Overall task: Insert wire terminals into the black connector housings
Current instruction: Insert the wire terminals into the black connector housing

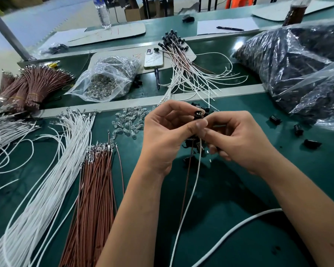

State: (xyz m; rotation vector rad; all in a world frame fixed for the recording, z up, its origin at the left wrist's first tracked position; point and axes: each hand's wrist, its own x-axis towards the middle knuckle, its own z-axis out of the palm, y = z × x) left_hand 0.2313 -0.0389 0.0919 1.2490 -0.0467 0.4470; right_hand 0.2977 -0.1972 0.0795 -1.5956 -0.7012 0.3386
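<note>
My left hand (pixel 166 132) and my right hand (pixel 237 139) meet above the green mat, both pinching one small black connector housing (pixel 198 115) held upright between their fingertips. A white wire (pixel 193 182) and a brown wire (pixel 187 176) hang down from under the housing toward me. More black housings (pixel 196 145) lie on the mat beneath my hands, partly hidden. Loose housings (pixel 298 130) lie to the right. A white wire bundle (pixel 52 170) and a brown wire bundle (pixel 93 189) lie at my left.
Small clear bulbs (pixel 127 120) are scattered just left of my hands. Finished wired housings (pixel 181 60) fan out at the back centre beside a phone (pixel 154 59). A bag of clear parts (pixel 106 79) sits back left; big bags of black housings (pixel 297 62) fill the right.
</note>
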